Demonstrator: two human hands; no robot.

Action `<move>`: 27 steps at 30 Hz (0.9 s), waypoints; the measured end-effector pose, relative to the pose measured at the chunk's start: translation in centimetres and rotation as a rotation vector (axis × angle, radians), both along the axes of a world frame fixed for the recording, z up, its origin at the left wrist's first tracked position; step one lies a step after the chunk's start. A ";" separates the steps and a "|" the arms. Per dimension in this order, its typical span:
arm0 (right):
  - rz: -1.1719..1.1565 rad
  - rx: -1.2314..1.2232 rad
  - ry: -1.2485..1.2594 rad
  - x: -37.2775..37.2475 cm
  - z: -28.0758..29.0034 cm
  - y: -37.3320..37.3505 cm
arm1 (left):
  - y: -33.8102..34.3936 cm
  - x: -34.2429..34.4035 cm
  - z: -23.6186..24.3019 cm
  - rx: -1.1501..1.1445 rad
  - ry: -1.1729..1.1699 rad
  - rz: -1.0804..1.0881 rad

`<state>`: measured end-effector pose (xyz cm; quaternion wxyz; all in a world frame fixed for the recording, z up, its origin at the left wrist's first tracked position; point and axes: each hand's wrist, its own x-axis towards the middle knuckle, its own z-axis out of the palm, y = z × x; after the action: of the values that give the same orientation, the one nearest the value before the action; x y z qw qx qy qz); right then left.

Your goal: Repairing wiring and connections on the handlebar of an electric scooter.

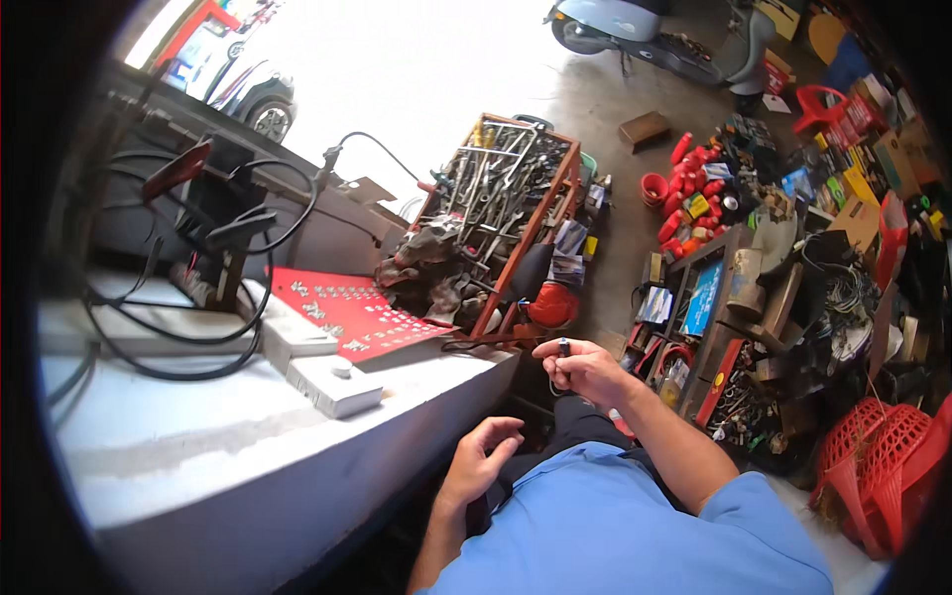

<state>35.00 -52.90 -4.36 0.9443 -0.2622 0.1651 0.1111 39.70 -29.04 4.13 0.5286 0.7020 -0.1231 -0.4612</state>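
My right hand (587, 369) is raised over my lap, its thumb and fingers pinching a small dark metallic piece (564, 347). The piece looks short and roughly cylindrical; its exact kind is too small to make out. Lower and to the left, my left hand (482, 460) hovers beside the white bench edge, fingers loosely bent and thumb apart, with nothing visible in it. A red sheet (347, 309) lies on the bench beyond, bearing rows and little heaps of small silvery parts.
White boxy blocks (332, 385) and looped black cables (178, 372) occupy the bench. An orange-framed tool rack (496, 188) full of wrenches stands ahead. On the right are a cluttered shelf, red bottles (691, 193) and a red plastic basket (863, 461). A scooter (659, 40) is parked at the back.
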 end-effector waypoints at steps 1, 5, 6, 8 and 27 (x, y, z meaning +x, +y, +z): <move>-0.025 0.007 0.054 0.1 0.0 -0.5 | -0.5 0.7 -0.4 0.000 0.008 0.020; -0.097 -0.081 -0.011 0.2 -0.2 -1.1 | -2.0 2.8 -2.5 0.096 -0.151 0.005; -0.116 -0.107 0.012 0.2 -0.4 -1.1 | -2.3 3.0 -3.1 0.097 -0.180 0.004; -0.107 -0.157 0.046 -0.1 -0.8 -0.8 | -2.7 3.2 -3.9 0.069 -0.205 -0.010; -0.513 -0.089 0.118 -0.5 0.8 -5.7 | -14.6 6.0 -7.6 -0.034 -0.227 -0.231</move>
<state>34.50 -58.65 -3.59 0.9178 -0.2463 0.2857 -0.1240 45.74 -43.67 -3.45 0.4666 0.7217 -0.2697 -0.4344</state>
